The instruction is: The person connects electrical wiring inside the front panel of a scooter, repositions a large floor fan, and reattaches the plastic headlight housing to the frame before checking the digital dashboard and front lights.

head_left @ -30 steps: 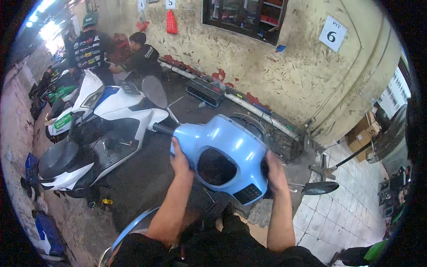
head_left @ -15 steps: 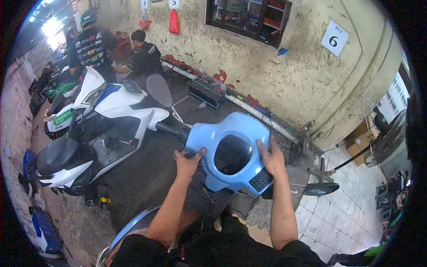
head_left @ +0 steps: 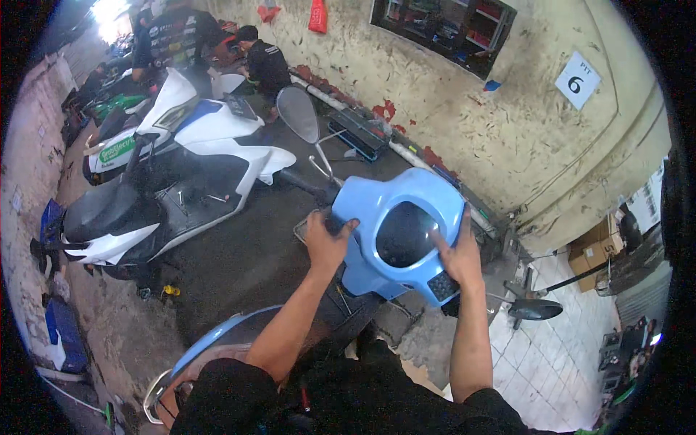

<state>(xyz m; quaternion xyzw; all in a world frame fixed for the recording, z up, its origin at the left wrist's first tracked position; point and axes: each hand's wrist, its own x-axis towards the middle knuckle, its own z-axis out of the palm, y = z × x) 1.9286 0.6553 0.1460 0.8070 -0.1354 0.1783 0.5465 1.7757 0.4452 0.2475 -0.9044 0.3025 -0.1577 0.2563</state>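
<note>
Light-blue scooter cover (head_left: pixel 368 235) is between both my hands, ahead of me, between the left mirror (head_left: pixel 299 114) and right mirror (head_left: pixel 536 309). Changed in the last second: it shows smaller, apparently farther from me, and its front faces up at me differently. Head moved too, so part of that shift is just the view.

Right hand (head_left: pixel 462 257) was on the side edge; now it's clamped over that edge, thumb on the front by the dark round window (head_left: pixel 406 235). Left hand (head_left: pixel 326 243) has come up to the left end, beside the black handle (head_left: pixel 308 185), thumb against the cover's edge. Can't tell if those fingers hold the cover, the handle or neither.

My read: this is lining-up more than carrying, with the right hand steadying. Whether it's seated, no idea.

Hidden: underside of the cover, any clips or wires, and where it meets the bar. Right fingertips are partly lost behind the edge. Dark mesh panel (head_left: pixel 442 285) is small, detail unclear. My sleeve (head_left: pixel 228 395) hides part of the blue curved panel (head_left: pixel 210 337) lower left. Co-worker in a printed shirt (head_left: pixel 177 40) is cut off at the top.
</note>
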